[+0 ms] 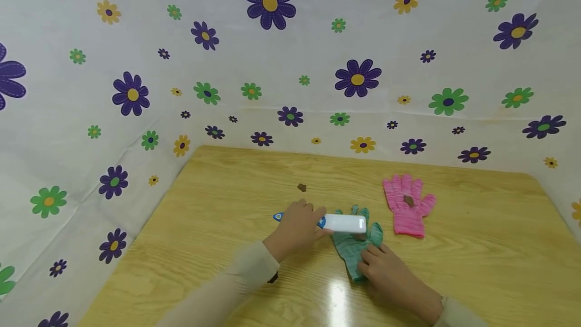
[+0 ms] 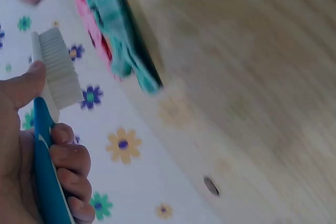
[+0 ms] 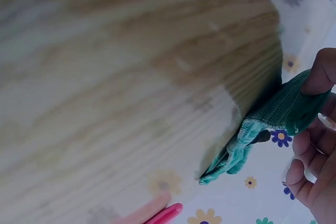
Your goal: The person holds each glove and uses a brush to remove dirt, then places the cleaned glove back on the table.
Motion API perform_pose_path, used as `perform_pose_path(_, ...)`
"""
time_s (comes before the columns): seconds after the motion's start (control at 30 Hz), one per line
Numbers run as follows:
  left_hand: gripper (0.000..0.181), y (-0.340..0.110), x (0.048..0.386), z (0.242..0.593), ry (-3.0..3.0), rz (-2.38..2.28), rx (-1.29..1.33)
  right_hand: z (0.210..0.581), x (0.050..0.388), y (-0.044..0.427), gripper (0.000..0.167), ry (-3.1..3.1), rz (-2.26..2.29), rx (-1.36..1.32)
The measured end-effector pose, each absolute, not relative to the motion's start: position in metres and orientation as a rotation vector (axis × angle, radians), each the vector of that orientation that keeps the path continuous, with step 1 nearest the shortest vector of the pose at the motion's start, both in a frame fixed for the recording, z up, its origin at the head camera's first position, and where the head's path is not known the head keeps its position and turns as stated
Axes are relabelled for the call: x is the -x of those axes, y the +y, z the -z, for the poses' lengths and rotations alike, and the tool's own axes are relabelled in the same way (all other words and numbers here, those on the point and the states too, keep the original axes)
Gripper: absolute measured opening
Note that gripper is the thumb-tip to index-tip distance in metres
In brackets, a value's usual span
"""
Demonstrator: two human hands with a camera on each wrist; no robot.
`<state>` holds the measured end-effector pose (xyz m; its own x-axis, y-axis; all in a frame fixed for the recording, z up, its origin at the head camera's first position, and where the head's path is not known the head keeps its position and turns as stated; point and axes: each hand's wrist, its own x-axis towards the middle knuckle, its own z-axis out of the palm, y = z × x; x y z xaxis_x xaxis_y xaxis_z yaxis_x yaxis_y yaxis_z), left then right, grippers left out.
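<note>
My left hand [image 1: 297,228] grips the blue handle of a brush [image 1: 346,223] with a white head, held level over the green glove [image 1: 351,256]. In the left wrist view, the white bristles [image 2: 61,69] point away from the thumb. My right hand [image 1: 392,274] pinches the green glove's edge near its cuff, and the right wrist view shows the cloth [image 3: 299,100] raised between thumb and fingers. A small dark piece [image 3: 261,137] lies on that glove, mostly hidden by the brush in the head view. To the right lies a pink glove [image 1: 408,221] with a brown piece [image 1: 409,201] on its palm.
Another small brown piece [image 1: 301,187] lies on the wooden table [image 1: 236,180] behind the left hand. Something small and black [image 1: 273,278] shows beside the left sleeve. A white flower-print cloth [image 1: 308,54] stands around the table's back and sides.
</note>
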<state>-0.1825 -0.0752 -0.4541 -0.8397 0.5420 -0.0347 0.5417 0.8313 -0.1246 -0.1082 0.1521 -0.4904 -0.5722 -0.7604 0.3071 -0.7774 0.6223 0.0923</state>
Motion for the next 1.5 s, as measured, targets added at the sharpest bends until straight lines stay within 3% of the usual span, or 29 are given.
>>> perform_pose_path(0.27,0.044,-0.06,0.17,0.469,-2.946,-0.307,0.984,0.486,0.109,0.15,0.014,-2.517,-0.084,-1.304)
perform_pose_path(0.63,0.047,-0.065,0.195,0.471,-3.035,-0.335,0.625,0.49,0.109,0.152,0.019,-2.418,-0.083,-1.358)
perform_pose_path(1.1,0.051,-0.048,0.18,0.466,-3.086,-0.304,0.87,0.479,0.115,0.155,0.014,-2.556,0.014,-1.319)
perform_pose_path(1.33,0.048,-0.054,0.192,0.47,-3.085,-0.318,0.552,0.478,0.117,0.151,0.012,-2.419,0.043,-1.365)
perform_pose_path(1.5,0.047,-0.059,0.198,0.463,-3.078,-0.26,0.489,0.477,0.117,0.151,0.014,-2.392,0.031,-1.347)
